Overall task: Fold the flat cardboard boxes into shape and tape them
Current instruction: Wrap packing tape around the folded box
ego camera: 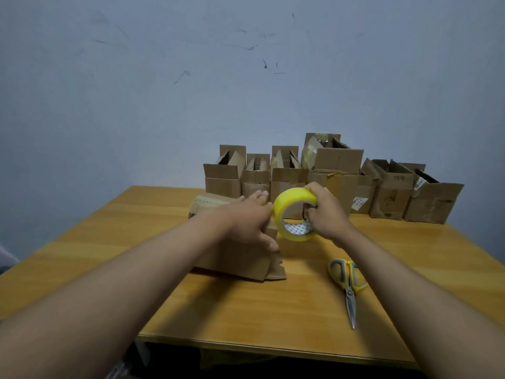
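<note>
A brown cardboard box lies on its side in the middle of the wooden table, its flaps toward the right. My left hand rests flat on top of the box with fingers spread, pressing it down. Just right of it, my right hand grips a yellow roll of tape, held upright at the box's right end, fingers through the core. Whether a strip of tape runs from the roll to the box is not clear.
Yellow-and-grey scissors lie shut on the table to the right, blades pointing toward me. A row of several folded cardboard boxes with open tops stands along the table's far edge against the grey wall.
</note>
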